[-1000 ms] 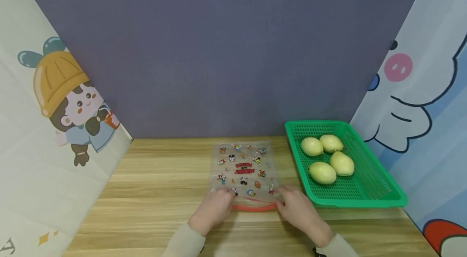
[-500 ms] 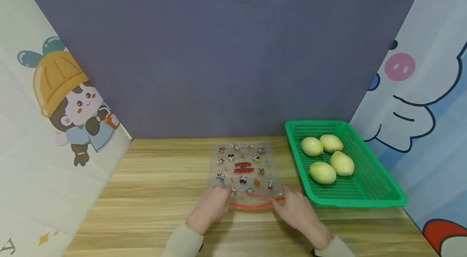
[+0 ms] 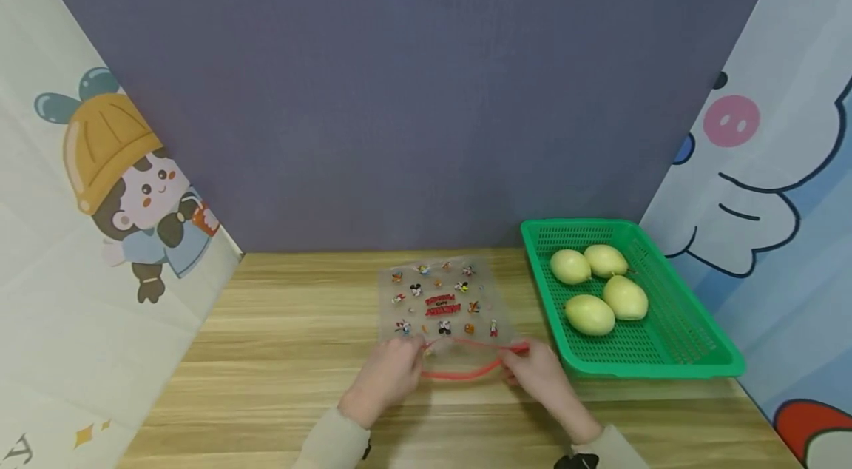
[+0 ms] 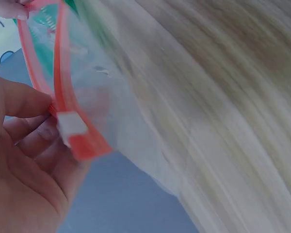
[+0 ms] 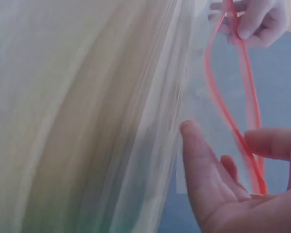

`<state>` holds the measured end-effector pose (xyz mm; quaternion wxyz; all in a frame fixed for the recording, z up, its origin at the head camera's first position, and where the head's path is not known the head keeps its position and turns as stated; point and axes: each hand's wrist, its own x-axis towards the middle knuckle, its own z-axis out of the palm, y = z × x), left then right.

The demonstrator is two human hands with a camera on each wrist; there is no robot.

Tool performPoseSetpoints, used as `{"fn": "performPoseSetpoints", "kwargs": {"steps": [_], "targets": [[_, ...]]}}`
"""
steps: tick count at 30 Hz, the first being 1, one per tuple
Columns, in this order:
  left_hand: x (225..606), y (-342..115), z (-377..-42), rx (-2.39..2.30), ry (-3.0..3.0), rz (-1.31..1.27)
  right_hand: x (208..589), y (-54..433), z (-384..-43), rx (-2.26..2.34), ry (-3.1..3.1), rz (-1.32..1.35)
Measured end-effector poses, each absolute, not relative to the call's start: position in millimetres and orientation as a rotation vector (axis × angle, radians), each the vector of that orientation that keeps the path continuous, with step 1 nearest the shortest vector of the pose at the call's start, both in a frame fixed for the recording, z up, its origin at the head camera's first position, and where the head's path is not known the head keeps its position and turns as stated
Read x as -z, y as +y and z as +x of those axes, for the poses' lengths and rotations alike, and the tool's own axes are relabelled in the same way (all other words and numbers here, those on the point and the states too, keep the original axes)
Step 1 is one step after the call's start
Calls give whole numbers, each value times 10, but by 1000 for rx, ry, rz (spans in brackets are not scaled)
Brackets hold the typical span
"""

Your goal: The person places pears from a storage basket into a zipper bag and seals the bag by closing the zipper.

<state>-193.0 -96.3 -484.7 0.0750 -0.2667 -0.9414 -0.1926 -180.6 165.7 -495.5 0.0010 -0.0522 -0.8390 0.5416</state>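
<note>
A clear slider zip bag printed with small cartoon figures lies on the table, its red-edged mouth toward me and spread apart. At the mouth's left end, my left hand pinches the red zip strip between thumb and fingers. The left wrist view shows a white slider on the strip, close beside those fingers. My right hand grips the mouth's right end; in the right wrist view its thumb presses the red strip, while one finger extends along the clear plastic. The wrist views are partly blurred.
A green plastic basket stands on the right of the wooden table, close to my right hand. Several pale yellow pears lie in it. A dark grey panel rises behind the table, with printed sheets at both sides.
The bag's mouth has spread from a narrow slit to a wide gap. My right hand has moved slightly right with the rim, and the bag has shifted a little left.
</note>
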Motion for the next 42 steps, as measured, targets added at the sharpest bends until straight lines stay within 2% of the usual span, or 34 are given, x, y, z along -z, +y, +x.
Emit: {"fn": "performPoseSetpoints", "kwargs": {"steps": [9, 18, 28, 42], "targets": [[4783, -948, -1934, 896, -2814, -789, 4916, 1571, -1798, -2097, -2366, -305], [4760, -917, -1952, 1172, -2814, -736, 4922, 1566, -1801, -2296, -2384, -174], [4666, -932, -1920, 1391, -2762, -694, 4789, 1589, -1823, -2185, -2437, -181], [4497, -762, -1939, 1208, -2926, -906, 4593, 1590, -1844, -1925, -2677, 110]]}}
